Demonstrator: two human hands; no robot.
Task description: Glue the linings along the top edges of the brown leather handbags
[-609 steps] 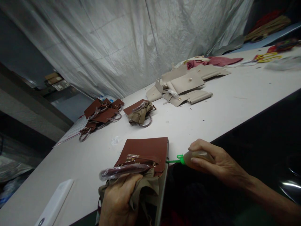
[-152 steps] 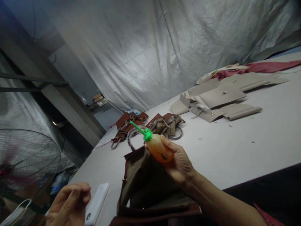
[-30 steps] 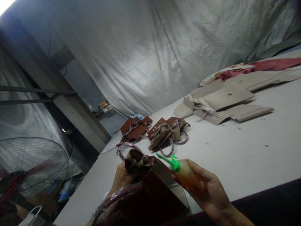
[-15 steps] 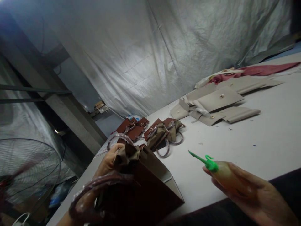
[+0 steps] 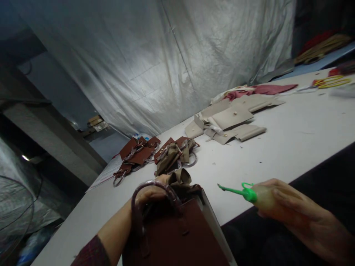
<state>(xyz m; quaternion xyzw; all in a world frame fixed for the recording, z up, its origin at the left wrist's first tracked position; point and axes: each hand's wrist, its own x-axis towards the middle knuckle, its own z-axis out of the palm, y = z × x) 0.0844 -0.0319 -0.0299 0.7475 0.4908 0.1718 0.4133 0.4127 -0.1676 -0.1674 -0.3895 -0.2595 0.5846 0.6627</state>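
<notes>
A brown handbag point(image 5: 177, 236) with a plastic-wrapped handle fills the lower middle of the head view. My left hand point(image 5: 154, 190) grips it at the top, behind the handle, with the fingers partly hidden by the bag. Olive lining fabric point(image 5: 180, 179) sticks out of the bag's mouth. In my right hand point(image 5: 294, 210) is a squeeze bottle point(image 5: 264, 197) of amber liquid, its green nozzle pointing left toward the bag. The nozzle tip is apart from the bag, above the table edge.
Several more brown bag pieces point(image 5: 141, 153) with wrapped handles lie on the white table point(image 5: 291, 147). Beige bag panels point(image 5: 233, 116) are piled further back, near a pink cloth point(image 5: 273, 89). Yellow-handled scissors point(image 5: 332, 82) lie far right. A fan point(image 5: 16, 218) stands at lower left.
My view has swung to the right. The handbag has turned and its handle now stands upright in front of my left wrist. The bottle stays in my right hand, nozzle still leftward.
</notes>
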